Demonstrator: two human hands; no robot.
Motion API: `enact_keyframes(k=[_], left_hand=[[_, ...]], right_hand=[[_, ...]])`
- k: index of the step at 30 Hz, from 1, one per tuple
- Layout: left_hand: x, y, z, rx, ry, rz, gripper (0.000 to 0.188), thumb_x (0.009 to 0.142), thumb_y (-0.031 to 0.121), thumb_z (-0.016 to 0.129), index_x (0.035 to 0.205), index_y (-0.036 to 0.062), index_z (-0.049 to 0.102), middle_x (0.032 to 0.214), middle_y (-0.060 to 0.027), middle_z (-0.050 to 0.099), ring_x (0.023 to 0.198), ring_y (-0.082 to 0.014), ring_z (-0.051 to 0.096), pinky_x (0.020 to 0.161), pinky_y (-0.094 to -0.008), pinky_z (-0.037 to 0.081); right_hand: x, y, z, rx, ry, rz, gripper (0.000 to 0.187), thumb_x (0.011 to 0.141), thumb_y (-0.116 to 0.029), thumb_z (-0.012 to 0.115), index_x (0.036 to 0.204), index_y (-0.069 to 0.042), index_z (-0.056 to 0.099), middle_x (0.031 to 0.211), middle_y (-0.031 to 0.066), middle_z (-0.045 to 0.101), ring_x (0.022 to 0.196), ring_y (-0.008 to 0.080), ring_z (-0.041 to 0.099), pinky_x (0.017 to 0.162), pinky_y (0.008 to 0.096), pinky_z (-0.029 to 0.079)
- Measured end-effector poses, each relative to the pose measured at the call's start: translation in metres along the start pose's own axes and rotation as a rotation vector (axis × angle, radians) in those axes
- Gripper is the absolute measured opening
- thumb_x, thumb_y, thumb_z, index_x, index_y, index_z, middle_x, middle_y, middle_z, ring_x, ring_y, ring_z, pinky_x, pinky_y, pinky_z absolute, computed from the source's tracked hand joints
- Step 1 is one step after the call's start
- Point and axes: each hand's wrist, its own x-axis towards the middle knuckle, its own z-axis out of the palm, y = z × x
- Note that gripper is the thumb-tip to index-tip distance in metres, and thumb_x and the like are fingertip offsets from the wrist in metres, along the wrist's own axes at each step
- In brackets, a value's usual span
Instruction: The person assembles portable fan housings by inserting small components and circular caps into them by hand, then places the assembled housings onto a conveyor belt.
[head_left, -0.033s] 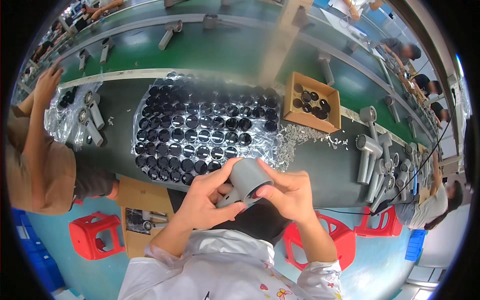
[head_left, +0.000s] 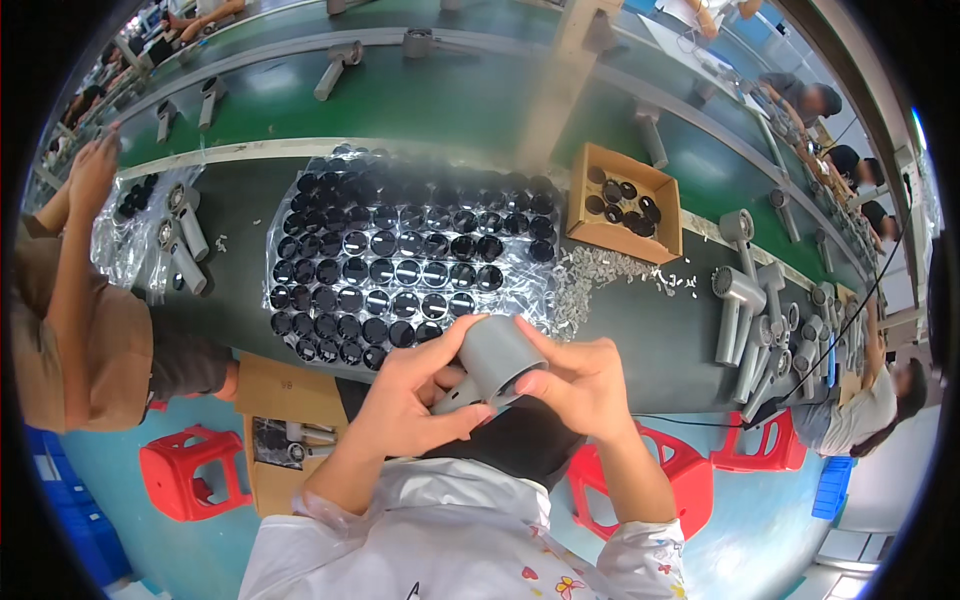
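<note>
Held between my hands, over the table's near edge, is a grey hair dryer housing (head_left: 498, 355) with a tilted, open-ended round barrel. My left hand (head_left: 402, 405) wraps its left side and the lower part, which has small dark holes. Around the right side of the barrel curls my right hand (head_left: 585, 392), its thumb at the dark lower opening. Just beyond my hands, rows of glossy black round caps (head_left: 381, 271) lie on clear plastic film (head_left: 515, 308). Part of the housing is hidden by my fingers.
A cardboard box (head_left: 664, 182) of black round parts stands beyond small clear pieces (head_left: 590, 285). Grey dryer bodies (head_left: 738, 290) crowd the table's right; others lie left and on the green conveyor (head_left: 270, 100). Red stools (head_left: 195, 470) stand below. A co-worker (head_left: 85, 340) sits at left.
My hands and the grey housing have hardly moved. At the left, the co-worker's raised hands have shifted slightly.
</note>
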Motion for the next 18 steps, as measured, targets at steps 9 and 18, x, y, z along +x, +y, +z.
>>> enact_keyframes(k=[9,18], left_hand=[[0.026,-0.021,0.013,-0.061,0.077,0.241,0.086,0.087,0.005,0.079,0.157,-0.0003,0.029,0.147,-0.0136,0.056,0.129,-0.0192,0.055,0.103,-0.0366,0.044],[0.039,0.002,-0.014,0.222,0.045,0.345,0.093,0.073,0.014,0.086,0.156,-0.0007,0.045,0.156,-0.0124,0.050,0.128,-0.0231,0.055,0.099,-0.0338,0.046]], right_hand=[[-0.009,0.011,0.039,0.286,-0.176,0.077,0.059,0.093,-0.020,0.082,0.140,0.004,0.057,0.130,0.0180,0.068,0.120,0.0232,0.067,0.100,0.0397,0.056],[-0.014,-0.006,0.041,0.451,-0.041,0.115,0.037,0.102,-0.013,0.069,0.134,0.002,0.058,0.095,0.0068,0.075,0.082,0.0136,0.069,0.074,0.0330,0.056]])
